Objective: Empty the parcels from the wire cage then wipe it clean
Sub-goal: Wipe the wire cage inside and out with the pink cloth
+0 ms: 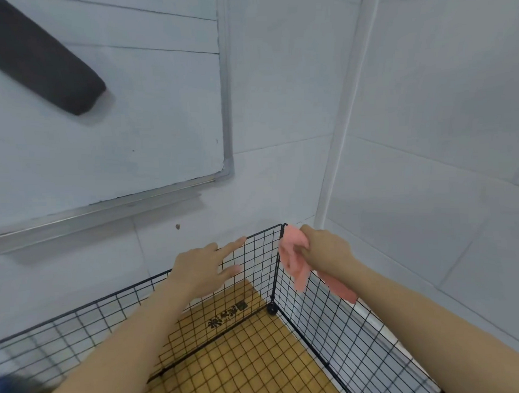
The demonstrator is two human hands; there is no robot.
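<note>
Wiping the wire cage (pixel 262 232) at its far corner

Bracing with left hand (pixel 200 270), fingers straight and released, laid on the back rail. Just right of that, grasping a bunched pink cloth (pixel 292 254) in right hand (pixel 325 250) against the corner post. Judged well into wiping: beneath both hands only a brown printed floor sheet (pixel 243 358), no parcels, though near end possibly cropped. Next calls for dragging cloth along the rail toward the right wrist.

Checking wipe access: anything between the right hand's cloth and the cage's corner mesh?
Nothing visible. The right hand grips the pink cloth right at the wire cage's top corner, on the right panel. The left hand rests on the back panel's top edge, beside the corner and clear of the cloth.
</note>
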